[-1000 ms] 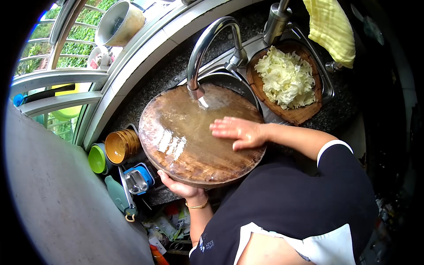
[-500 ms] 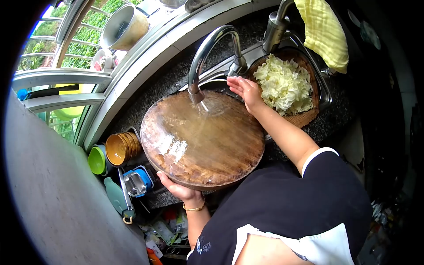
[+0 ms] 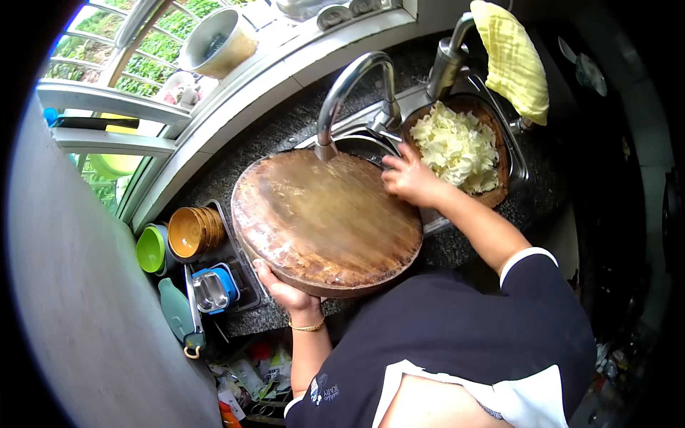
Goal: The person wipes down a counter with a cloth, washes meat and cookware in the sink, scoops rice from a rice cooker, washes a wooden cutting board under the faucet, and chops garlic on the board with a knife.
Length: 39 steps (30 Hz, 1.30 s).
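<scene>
Thick, round wooden chopping board (image 3: 328, 221), wet, beneath the faucet (image 3: 326, 123)

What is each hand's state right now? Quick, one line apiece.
Left hand: holding the round wooden board at its near edge.
Right hand: open, fingers loosely bent, nothing visibly held, near the tap.

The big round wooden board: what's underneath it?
At the near left edge of the round board, the left hand shows, fingers partly hidden. Beyond the far edge, part of a sink basin is visible; whatever else lies beneath is covered.
</scene>
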Motion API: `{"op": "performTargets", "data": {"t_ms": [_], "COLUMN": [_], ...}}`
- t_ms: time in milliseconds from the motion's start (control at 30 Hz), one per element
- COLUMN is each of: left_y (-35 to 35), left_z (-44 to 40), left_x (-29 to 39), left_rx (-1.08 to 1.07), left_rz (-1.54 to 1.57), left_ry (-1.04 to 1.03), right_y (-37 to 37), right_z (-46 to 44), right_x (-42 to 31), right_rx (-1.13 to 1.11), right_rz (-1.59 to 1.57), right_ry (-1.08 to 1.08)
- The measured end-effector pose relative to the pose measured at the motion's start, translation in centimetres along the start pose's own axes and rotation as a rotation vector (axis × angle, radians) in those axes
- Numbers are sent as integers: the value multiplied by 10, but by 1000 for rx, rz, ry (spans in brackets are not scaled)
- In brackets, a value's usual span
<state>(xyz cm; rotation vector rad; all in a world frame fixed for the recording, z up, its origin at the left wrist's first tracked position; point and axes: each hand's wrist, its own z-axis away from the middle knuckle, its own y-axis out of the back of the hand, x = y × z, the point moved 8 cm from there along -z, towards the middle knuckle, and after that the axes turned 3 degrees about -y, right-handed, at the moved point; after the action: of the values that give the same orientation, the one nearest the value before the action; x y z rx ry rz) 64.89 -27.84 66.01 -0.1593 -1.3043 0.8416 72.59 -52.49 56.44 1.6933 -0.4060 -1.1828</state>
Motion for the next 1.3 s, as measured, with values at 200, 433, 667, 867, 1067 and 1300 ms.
{"op": "performTargets", "data": {"t_ms": [200,433,667,867,1067,1300], "left_y": [-4,-10,-23,-19,-28,-17], "left_z": [1,-12,-7,-8,8,50], "left_x": [8,1,10,12,37,72], "left_rx": [55,-164,-219,-260,-365,-431], "left_rz": [-132,-133,-193,-212,-388,-503], "left_ry": [-47,-33,146,54,-71,-196], "right_y": [43,30,-98,-111,-120,-135], "right_z": [31,65,139,105,107,117], "right_x": [-39,-43,-7,-62,-106,-137], "right_rx": [211,365,246,169,166,123], "right_rz": [-421,-468,-1654,-2394,-2563,-2592], "right_ry": [-27,-277,-1126,-950,-812,-858]}}
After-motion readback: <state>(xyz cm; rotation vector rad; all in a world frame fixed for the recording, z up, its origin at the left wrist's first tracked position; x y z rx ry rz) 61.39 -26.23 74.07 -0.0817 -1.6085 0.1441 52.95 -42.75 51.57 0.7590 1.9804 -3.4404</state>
